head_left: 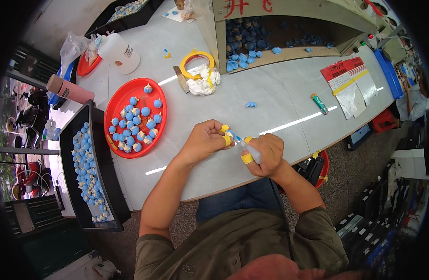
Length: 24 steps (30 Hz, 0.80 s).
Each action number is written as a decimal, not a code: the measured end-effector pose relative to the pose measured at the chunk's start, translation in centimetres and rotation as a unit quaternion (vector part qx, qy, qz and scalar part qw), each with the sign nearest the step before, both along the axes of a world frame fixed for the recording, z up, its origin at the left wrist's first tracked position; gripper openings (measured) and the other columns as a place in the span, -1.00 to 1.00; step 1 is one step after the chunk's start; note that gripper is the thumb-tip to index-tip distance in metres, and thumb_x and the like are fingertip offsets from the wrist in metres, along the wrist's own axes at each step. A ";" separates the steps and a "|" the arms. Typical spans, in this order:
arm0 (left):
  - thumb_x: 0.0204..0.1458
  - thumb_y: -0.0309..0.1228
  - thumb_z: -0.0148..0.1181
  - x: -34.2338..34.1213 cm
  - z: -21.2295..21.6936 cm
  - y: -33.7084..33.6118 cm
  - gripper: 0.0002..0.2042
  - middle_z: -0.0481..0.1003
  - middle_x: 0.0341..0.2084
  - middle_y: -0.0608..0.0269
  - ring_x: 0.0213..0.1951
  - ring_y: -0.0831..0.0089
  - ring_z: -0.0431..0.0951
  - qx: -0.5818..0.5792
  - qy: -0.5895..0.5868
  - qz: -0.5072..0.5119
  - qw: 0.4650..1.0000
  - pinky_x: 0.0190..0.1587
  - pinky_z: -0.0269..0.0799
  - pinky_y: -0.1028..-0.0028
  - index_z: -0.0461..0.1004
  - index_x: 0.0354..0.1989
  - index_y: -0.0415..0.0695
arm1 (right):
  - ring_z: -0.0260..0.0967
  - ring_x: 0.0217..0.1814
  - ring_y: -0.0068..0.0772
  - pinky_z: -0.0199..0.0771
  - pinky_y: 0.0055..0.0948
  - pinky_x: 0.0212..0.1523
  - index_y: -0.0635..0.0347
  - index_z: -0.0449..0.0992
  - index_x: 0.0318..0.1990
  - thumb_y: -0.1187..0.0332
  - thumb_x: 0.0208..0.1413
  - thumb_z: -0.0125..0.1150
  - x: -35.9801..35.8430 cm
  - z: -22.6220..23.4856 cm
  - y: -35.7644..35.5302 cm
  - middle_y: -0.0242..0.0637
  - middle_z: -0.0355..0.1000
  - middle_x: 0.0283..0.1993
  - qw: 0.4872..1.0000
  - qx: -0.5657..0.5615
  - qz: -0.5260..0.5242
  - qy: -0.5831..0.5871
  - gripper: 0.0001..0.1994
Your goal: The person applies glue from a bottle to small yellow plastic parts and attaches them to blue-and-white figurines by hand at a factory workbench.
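Observation:
Above the near edge of the table, my left hand (202,142) pinches a small blue-and-cream piece (229,134) between thumb and forefinger; the fingers hide much of it. My right hand (269,156) is closed around a small whitish squeeze bottle (255,154), its thin blue nozzle pointing left at the piece and touching or nearly touching it. Yellow tape wraps fingertips on both hands. Beyond them lies a single blue shell-like piece (251,104). To the left, a red round tray (123,95) holds several round blue pieces with cream tops.
A black bin (112,198) of similar pieces stands at the left edge, near a pink bottle (70,88) and a white jug (119,53). Farther back are yellow tape rolls (185,65) and crumpled white tissue (202,84). A shelf (270,60) holds blue shells; a green tube (319,103) lies right.

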<state>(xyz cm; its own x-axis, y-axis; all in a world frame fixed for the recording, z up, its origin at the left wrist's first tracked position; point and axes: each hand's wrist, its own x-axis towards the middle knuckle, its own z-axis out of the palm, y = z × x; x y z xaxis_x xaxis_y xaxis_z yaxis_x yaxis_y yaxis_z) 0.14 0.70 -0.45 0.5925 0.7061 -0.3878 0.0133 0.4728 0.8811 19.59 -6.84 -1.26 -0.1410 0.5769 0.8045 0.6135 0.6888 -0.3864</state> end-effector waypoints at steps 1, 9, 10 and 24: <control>0.02 -0.59 0.20 0.0 -0.1 0.0 -0.78 0.54 -0.30 0.06 -0.22 0.37 0.62 -0.004 0.001 0.003 1.000 -0.16 0.57 0.50 0.37 -0.17 -0.37 | 0.13 -0.74 -0.34 0.08 -0.40 -0.68 0.26 0.43 -0.37 0.47 -0.20 0.32 0.0 0.0 0.0 -0.30 0.23 -0.65 1.000 -0.002 0.001 0.001 -0.79; 0.02 -0.59 0.20 0.0 -0.1 0.0 -0.80 0.53 -0.31 0.08 -0.24 0.37 0.62 -0.007 -0.010 0.009 1.000 -0.17 0.57 0.52 0.37 -0.21 -0.34 | 0.13 -0.74 -0.34 0.08 -0.41 -0.68 0.27 0.43 -0.37 0.48 -0.20 0.32 -0.1 0.1 0.0 -0.30 0.24 -0.64 1.000 0.004 0.001 0.003 -0.79; 0.01 -0.59 0.21 0.1 -0.1 0.0 -0.81 0.53 -0.31 0.08 -0.24 0.37 0.62 -0.011 -0.010 0.015 1.000 -0.17 0.57 0.52 0.37 -0.21 -0.34 | 0.13 -0.73 -0.34 0.08 -0.41 -0.68 0.27 0.43 -0.37 0.48 -0.20 0.32 0.0 0.1 0.0 -0.31 0.24 -0.64 1.000 0.001 0.002 0.004 -0.79; 0.02 -0.59 0.21 0.1 0.2 0.0 -0.79 0.53 -0.30 0.07 -0.21 0.37 0.62 -0.011 -0.007 0.017 1.000 -0.16 0.57 0.50 0.36 -0.20 -0.34 | 0.22 -0.69 -0.31 0.19 -0.42 -0.64 0.30 0.44 -0.31 0.51 -0.19 0.31 0.0 0.1 0.0 -0.25 0.34 -0.58 1.000 -0.015 0.006 0.023 -0.77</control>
<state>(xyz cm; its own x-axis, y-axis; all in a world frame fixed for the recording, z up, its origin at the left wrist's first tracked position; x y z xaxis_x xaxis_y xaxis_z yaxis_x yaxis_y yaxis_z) 0.20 0.69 -0.28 0.5735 0.7175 -0.3953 -0.0157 0.4921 0.8704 19.56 -6.89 -1.20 -0.1117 0.6001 0.7921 0.5870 0.6830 -0.4347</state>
